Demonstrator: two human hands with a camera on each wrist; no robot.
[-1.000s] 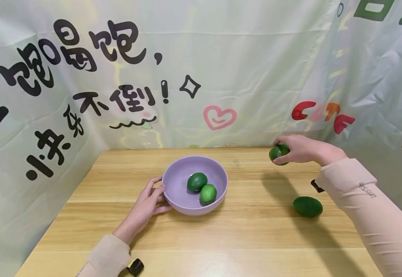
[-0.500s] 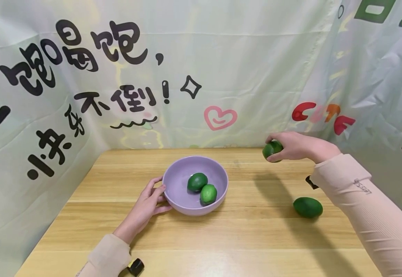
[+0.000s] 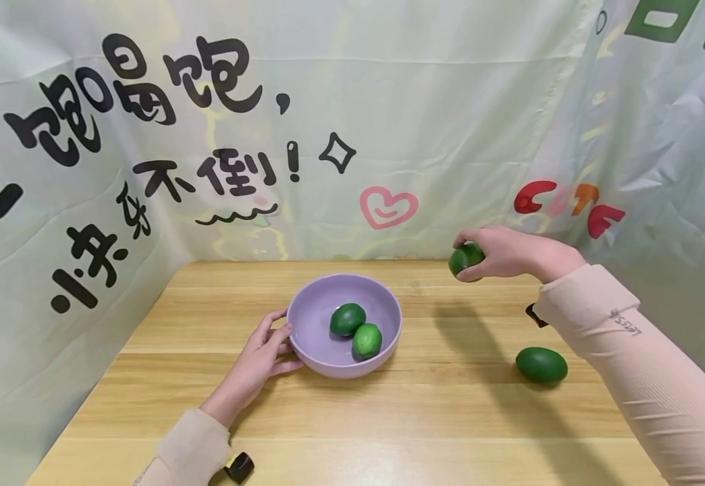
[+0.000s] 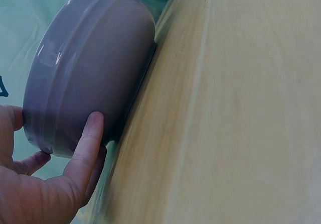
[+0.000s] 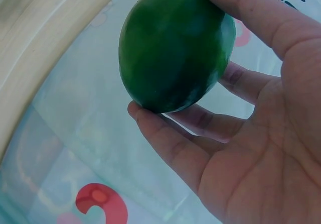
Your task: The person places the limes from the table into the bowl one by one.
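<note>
A purple bowl [image 3: 310, 341] stands on the table, with a dark green lime [image 3: 348, 319] and a brighter lime [image 3: 367, 341] inside. My left hand [image 3: 258, 354] holds the bowl's left side, thumb at the rim and fingers along the outer wall. In the left wrist view one finger lies against the bowl's wall [image 4: 100, 58]. Above the table at the right, my right hand [image 3: 504, 253] grips a glossy green fruit [image 5: 173, 48] between thumb and fingers. It is rounded and smooth; its exact kind is unclear. Below that arm lies an oval dark green fruit [image 3: 541, 365].
A printed cloth [image 3: 450, 121] with lettering and a pink heart hangs behind the wooden table [image 3: 340, 432] and along its sides. Small black objects show beside each wrist, one [image 3: 240, 467] at the left sleeve and one [image 3: 535, 315] at the right.
My right hand has moved left and slightly upward with the green fruit in its grip. The left hand and the bowl have stayed in place.
</note>
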